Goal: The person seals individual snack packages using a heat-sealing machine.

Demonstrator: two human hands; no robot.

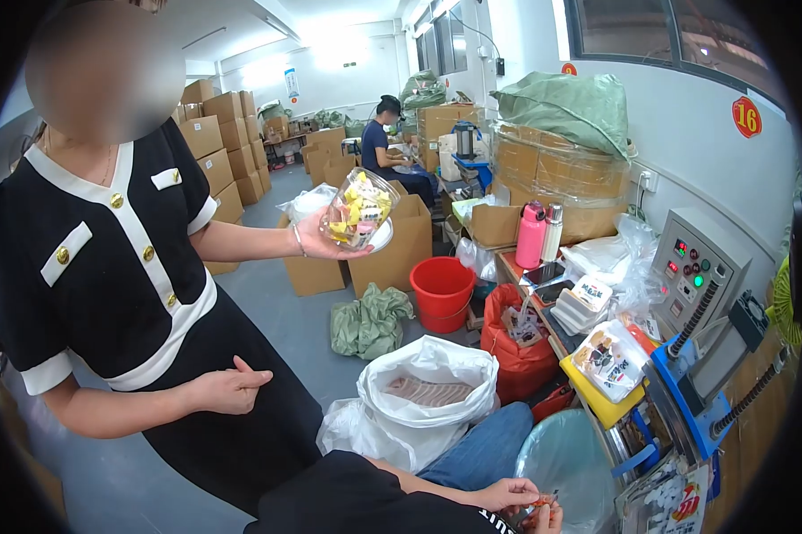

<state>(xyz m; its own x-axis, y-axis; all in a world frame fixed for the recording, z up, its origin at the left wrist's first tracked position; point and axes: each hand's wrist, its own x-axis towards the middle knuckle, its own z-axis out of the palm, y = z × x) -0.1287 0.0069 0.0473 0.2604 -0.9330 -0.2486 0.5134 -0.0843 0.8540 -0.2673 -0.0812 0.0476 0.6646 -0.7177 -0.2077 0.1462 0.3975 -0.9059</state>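
Pinching a small orange-red item low at the bottom edge of the view, the wearer's two hands meet just above the lap. The left hand lies with its fingers curled over the item; the right hand is mostly cut off by the frame, so I cannot tell how its fingers are set. The item itself is too small and hidden to identify.

Immediately right of the hands stands a bin lined with a pale blue bag. Behind the hands, past the blue-jeaned knee, sits an open white sack with pinkish flat pieces inside. A red bag full of packets stands beyond it, then a red bucket and a crumpled green sack on the floor.

The workbench on the right carries a grey control box with lit buttons, a sealing unit on a blue frame, a yellow tray bearing a printed packet, and a pink bottle.

Standing at the left, close to the wearer, is a person in a black dress with white trim. That person's raised hand supports a clear container of yellow-wrapped pieces; the other hand hangs loosely curled at the waist. Cardboard boxes are stacked along the far wall, and another person sits working in the background.
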